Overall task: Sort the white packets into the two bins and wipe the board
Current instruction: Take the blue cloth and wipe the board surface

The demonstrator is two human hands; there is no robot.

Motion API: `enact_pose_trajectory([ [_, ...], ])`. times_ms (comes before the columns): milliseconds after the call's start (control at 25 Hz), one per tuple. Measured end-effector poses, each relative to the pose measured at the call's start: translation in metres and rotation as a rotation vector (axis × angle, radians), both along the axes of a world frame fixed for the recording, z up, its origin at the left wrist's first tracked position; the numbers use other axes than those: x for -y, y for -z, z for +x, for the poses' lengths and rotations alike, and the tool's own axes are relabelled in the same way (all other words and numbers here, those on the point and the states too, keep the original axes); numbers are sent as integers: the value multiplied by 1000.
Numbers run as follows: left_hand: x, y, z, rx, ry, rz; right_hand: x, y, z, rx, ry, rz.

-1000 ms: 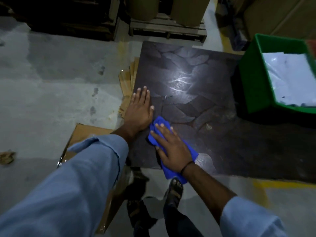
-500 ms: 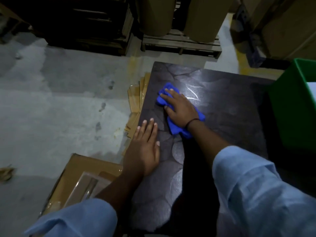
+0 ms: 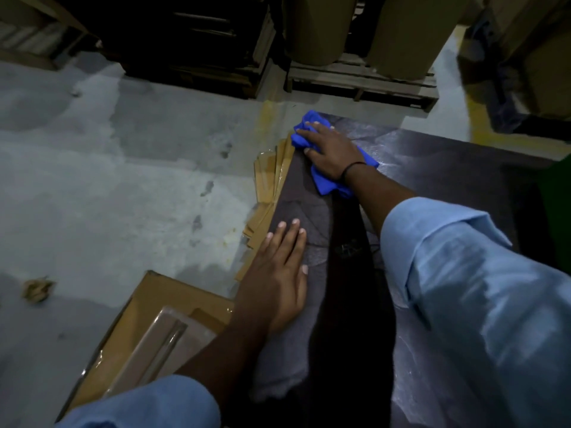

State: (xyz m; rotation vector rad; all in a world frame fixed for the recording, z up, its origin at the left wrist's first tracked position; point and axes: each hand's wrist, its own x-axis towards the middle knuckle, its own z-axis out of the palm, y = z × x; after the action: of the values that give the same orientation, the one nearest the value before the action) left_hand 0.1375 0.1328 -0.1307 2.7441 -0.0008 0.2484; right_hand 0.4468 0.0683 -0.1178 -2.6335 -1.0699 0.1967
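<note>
We look down on a dark board point(image 3: 432, 168) lying on a grey concrete floor point(image 3: 108, 180), its surface marked with a faint pattern of irregular stone-like patches. Our right hand point(image 3: 332, 149) lies flat with fingers spread on a bright blue cloth point(image 3: 324, 177), pressing it onto the board at its far left corner; the cloth bunches out ahead of the fingertips and trails behind the wrist, which wears a thin dark band point(image 3: 352, 168). Our left hand point(image 3: 278, 279) is open, palm down and fingers together, resting on the board near its left edge, closer to us than the cloth, gripping nothing. Both forearms come out of light blue sleeves point(image 3: 479, 304). Fanned brown sheets point(image 3: 272, 177) stick out from beneath the board's left edge. A flat cardboard box point(image 3: 148, 322) lies on the floor just left of our left arm. Beyond the board stand a wooden pallet point(image 3: 361, 78) carrying tan cylinders point(image 3: 315, 26). A green sliver at the right edge is too little for us to identify, and no white packets show.
</note>
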Motion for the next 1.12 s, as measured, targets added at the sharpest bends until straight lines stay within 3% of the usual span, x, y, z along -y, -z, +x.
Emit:
enact_pose_trajectory([
  [280, 7, -12, -8, -101, -34, 102, 61, -12, -120, -5, -34, 52],
  [720, 13, -22, -126, -198, 30, 160, 142, -13, -348, 7, -23, 81],
  [840, 12, -20, -126, -188, 27, 160, 140, -11, -332, 23, 48, 134],
  [1120, 12, -8, -123, -100, 16, 140, 65, 1, -170, 33, 159, 56],
])
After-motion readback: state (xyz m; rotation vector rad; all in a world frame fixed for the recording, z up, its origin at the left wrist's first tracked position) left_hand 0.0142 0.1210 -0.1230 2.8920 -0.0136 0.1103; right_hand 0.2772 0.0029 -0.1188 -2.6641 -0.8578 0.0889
